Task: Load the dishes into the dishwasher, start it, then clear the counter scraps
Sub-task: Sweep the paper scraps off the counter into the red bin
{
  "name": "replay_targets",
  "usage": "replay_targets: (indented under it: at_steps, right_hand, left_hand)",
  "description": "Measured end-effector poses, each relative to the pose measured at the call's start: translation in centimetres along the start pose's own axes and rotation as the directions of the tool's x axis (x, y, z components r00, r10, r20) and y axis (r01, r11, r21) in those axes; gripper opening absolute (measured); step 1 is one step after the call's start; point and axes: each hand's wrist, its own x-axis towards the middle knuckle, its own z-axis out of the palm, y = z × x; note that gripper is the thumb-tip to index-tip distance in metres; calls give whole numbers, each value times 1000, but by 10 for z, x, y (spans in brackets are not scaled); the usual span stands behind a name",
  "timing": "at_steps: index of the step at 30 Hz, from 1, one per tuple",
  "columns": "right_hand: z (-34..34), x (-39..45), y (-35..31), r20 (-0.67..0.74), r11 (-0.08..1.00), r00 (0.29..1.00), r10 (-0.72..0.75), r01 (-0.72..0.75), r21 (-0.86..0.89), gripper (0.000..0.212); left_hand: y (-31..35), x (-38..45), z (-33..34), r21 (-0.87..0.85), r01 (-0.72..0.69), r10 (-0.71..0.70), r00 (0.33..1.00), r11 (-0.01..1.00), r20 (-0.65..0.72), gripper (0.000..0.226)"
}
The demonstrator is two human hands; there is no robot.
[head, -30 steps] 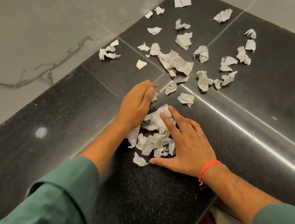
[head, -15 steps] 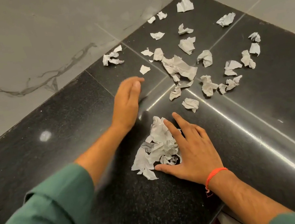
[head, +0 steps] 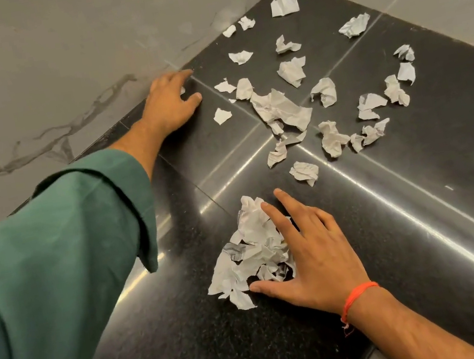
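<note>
White paper scraps (head: 323,102) are lying scattered from twelve to two o'clock; I'm clearing them. My right hand (head: 311,257) is pressing spread fingers on the pile (head: 252,258). My left hand (head: 169,102), fingers loosely curled over a scrap at eleven o'clock, probably needs to rake it back next.

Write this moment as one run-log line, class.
stage: clearing scraps | right hand: flat beside gathered paper pile | left hand: over scraps by wall | loose scraps: many on counter

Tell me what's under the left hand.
A bit of white paper scrap peeks out beneath the left hand, which rests on the black counter by the wall. The palm hides any more.
</note>
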Motion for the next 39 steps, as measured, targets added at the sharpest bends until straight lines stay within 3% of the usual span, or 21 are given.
replay_targets:
  at_steps: [5, 10, 13, 19, 24, 27, 33, 39]
  right_hand:
    - [1, 0, -1, -7, 1000, 1000, -4, 4, -7, 117]
    - [-1, 1, -2, -11, 1000, 1000, -6, 5, -27, 118]
    - [-2, 1, -2, -6, 999, 1000, -7, 7, -34, 120]
    - [-1, 0, -2, -26, 999, 999, -28, 27, -30, 123]
    - [2, -2, 0, -57, 998, 997, -51, 49, -30, 121]
    - [4, -2, 1, -81, 999, 995, -54, 55, 4, 113]
    - [13, -2, 6, -183, 967, 982, -43, 87, 240, 89]
    - [22, 14, -27, -265, 807, 943, 199, -3, 591, 70]
  left_hand:
    - [28, -49, 23, -81, -248, 238, 965, 965, -111, 36]
    - [56, -150, 37, -283, -314, 299, 949, 906, -97, 27]
    - [67, -203, 41, -428, -263, 247, 964, 865, -94, 27]
    - [87, -258, 33, -686, -42, 1, 998, 727, -60, 33]
    - [86, -295, 33, -748, 15, -163, 979, 664, -124, 35]
    - [90, -318, 48, -707, 79, -309, 929, 703, -204, 42]
    - [128, -320, 73, -559, 143, -317, 921, 817, -227, 53]
    - [139, -301, 84, -588, 152, -344, 911, 795, -229, 51]
